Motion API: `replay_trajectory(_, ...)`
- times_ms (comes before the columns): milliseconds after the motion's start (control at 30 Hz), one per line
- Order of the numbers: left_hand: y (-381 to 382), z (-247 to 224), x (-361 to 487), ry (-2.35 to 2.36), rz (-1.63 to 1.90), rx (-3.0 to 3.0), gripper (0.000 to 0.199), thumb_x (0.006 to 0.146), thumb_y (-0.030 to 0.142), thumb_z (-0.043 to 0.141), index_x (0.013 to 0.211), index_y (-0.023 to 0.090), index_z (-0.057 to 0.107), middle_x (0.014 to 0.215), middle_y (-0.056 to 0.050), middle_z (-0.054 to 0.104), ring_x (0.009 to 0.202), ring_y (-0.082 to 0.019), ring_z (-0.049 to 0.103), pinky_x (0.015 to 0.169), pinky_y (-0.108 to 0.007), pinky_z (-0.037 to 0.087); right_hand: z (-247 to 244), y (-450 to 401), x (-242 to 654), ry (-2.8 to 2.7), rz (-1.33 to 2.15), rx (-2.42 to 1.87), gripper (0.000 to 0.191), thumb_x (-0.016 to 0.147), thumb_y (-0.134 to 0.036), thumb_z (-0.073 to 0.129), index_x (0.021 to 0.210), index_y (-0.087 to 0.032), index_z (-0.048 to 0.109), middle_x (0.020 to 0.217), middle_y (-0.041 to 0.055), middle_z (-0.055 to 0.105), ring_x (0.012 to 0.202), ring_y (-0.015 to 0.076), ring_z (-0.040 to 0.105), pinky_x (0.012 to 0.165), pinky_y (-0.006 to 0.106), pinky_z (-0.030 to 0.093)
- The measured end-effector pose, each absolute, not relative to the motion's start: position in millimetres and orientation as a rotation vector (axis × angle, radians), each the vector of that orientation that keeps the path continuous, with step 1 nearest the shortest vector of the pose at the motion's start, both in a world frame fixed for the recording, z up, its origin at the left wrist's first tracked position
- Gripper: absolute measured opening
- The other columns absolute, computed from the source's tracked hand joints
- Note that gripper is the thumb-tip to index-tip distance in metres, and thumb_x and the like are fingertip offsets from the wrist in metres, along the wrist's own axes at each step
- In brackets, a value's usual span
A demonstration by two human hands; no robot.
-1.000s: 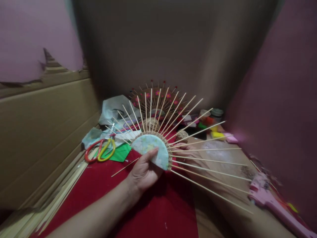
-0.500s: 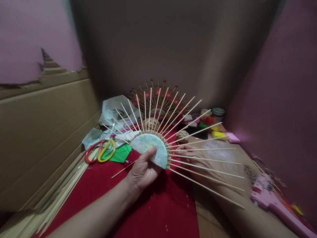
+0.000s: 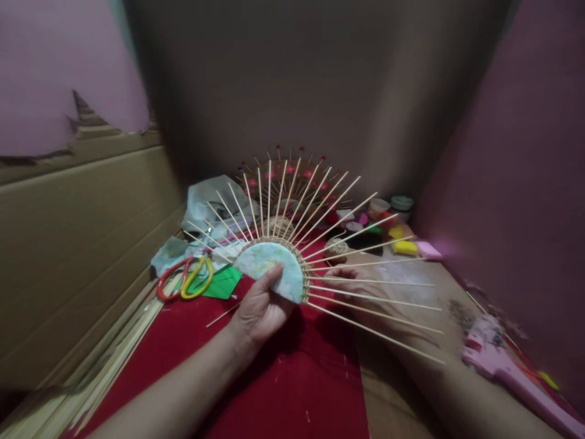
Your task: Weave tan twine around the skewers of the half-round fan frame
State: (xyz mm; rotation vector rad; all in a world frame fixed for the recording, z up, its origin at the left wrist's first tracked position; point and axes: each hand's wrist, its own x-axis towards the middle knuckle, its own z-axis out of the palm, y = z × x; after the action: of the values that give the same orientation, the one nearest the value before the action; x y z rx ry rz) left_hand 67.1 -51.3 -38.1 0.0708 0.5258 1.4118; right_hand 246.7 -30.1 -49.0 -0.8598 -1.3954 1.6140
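A half-round piece (image 3: 260, 262) covered in pale blue patterned material has a woven cord edge and many thin sticks fanning out from it. My left hand (image 3: 265, 305) grips its lower edge, thumb on the front face and fingers beneath. Behind the sticks on the right is my right hand (image 3: 356, 289), its fingers near the woven edge and partly hidden by the sticks; what it holds, if anything, does not show. A ball of twine (image 3: 337, 249) lies just beyond that hand.
Red-and-yellow-handled scissors (image 3: 185, 280) lie on green paper (image 3: 225, 283) at the left, beside long flat strips (image 3: 123, 347). A pink glue gun (image 3: 498, 360) is at the right. A decorated fan (image 3: 297, 174) with pins stands behind. A cardboard wall (image 3: 91, 244) borders the left.
The half-round piece has shifted slightly left and up, with its sticks turned a little counterclockwise. My left hand has moved slightly with it.
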Motion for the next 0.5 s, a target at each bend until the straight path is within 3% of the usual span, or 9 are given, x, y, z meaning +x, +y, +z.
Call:
replay_trajectory(133,-48,-39,64,0.515,1.436,0.086,0.024,0.08,0.002,0.05,0.1,0.011,0.059,0.079,-0.008,0.069,0.072,-0.017,0.066,0.074,-0.031,0.054,-36,-29,258,-1.288,1.65,-0.913,0.019,0.062,-0.028,0.072,0.075,-0.019,0.063,0.069,0.001,0.06,0.059,0.0129,0.052,0.053,0.027,0.042)
replay_trajectory(267,-47,-39,61,0.525,1.458,0.098,0.025,0.079,0.002,0.049,0.1,0.013,0.059,0.078,-0.007,0.068,0.072,-0.016,0.066,0.073,-0.03,0.055,-24,-28,267,-1.125,1.72,-0.954,0.015,0.062,-0.021,0.07,0.069,-0.018,0.058,0.063,-0.0008,0.053,0.05,0.0089,0.045,0.045,0.023,0.035)
replay_trajectory(500,-46,-40,58,0.561,1.447,0.153,0.02,0.079,0.005,0.052,0.097,0.011,0.06,0.081,-0.01,0.069,0.071,-0.018,0.066,0.072,-0.032,0.055,-19,-18,286,-1.251,1.691,-0.896,0.012,0.061,-0.025,0.071,0.062,-0.019,0.06,0.063,0.0022,0.056,0.058,0.0143,0.052,0.054,0.029,0.04)
